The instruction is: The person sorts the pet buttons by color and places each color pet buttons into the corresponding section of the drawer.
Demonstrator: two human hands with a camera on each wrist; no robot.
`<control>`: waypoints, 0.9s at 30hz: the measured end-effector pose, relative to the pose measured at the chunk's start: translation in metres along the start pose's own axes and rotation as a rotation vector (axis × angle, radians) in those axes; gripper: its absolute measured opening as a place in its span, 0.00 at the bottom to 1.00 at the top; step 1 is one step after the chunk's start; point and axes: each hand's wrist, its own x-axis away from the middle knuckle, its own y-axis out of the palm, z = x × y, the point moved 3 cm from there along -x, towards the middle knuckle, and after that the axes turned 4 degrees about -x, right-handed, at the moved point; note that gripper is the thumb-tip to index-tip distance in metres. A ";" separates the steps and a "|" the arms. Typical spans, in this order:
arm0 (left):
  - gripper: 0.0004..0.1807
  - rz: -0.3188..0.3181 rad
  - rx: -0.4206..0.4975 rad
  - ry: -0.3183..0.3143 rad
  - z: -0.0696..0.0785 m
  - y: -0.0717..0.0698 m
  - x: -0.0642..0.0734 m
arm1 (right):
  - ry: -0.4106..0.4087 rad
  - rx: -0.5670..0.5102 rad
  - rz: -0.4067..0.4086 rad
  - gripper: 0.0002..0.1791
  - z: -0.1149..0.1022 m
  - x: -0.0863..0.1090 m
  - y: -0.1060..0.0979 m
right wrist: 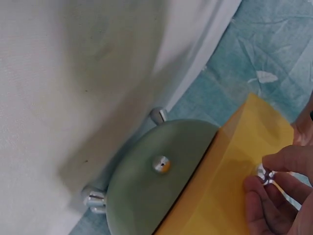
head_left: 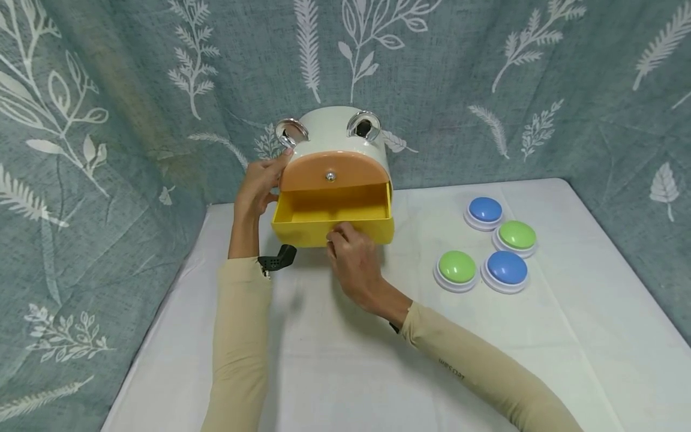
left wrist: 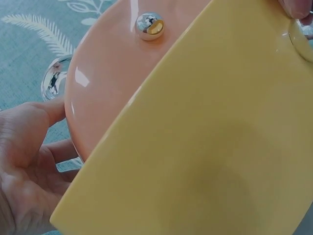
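A small frog-faced drawer cabinet [head_left: 340, 129], white with silver-ringed eyes, stands near the back of the table. Its yellow drawer [head_left: 302, 235] is pulled out, its inner floor showing. An orange upper front [head_left: 308, 174] with a silver knob [head_left: 330, 176] lies above it, and a green lower front [right wrist: 146, 171] shows below it in the right wrist view. My right hand [head_left: 351, 258] pinches the yellow drawer's silver knob [right wrist: 265, 174] between thumb and fingers. Against the cabinet's left side, my left hand [head_left: 260, 180] rests with extended fingers, their tips partly hidden.
To the right on the white-covered table [head_left: 345, 384] lie two blue push buttons [head_left: 485, 209] and two green push buttons [head_left: 457, 266], all on white bases. A patterned teal curtain [head_left: 459, 78] hangs close behind the cabinet and along both sides.
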 end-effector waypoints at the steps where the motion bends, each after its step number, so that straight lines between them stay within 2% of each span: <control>1: 0.46 -0.002 -0.001 0.001 0.000 0.000 0.000 | 0.002 0.007 -0.001 0.02 -0.001 0.000 0.000; 4: 0.45 -0.004 0.005 -0.001 0.000 0.000 0.000 | 0.002 0.045 -0.012 0.01 -0.002 0.000 0.000; 9: 0.45 0.001 0.001 0.001 -0.001 0.000 0.000 | -0.032 0.079 -0.002 0.06 0.000 -0.003 -0.007; 13: 0.46 -0.010 0.013 0.008 -0.001 -0.001 -0.001 | -0.059 0.054 0.084 0.09 0.011 -0.007 -0.021; 17: 0.45 -0.036 0.036 0.011 -0.001 -0.003 -0.003 | -0.042 0.056 0.225 0.13 0.034 -0.011 -0.040; 20: 0.45 -0.043 0.037 0.009 -0.001 -0.004 -0.003 | 0.043 0.090 0.299 0.18 0.060 -0.015 -0.058; 22: 0.46 -0.043 0.030 0.005 -0.001 -0.004 -0.003 | 0.132 0.120 0.298 0.19 0.081 -0.018 -0.071; 24: 0.46 -0.041 0.029 -0.001 -0.001 -0.004 -0.002 | 0.237 0.161 0.257 0.20 0.105 -0.019 -0.082; 27: 0.46 -0.047 0.034 -0.008 -0.001 -0.004 -0.002 | 0.378 0.196 0.123 0.19 0.145 -0.019 -0.098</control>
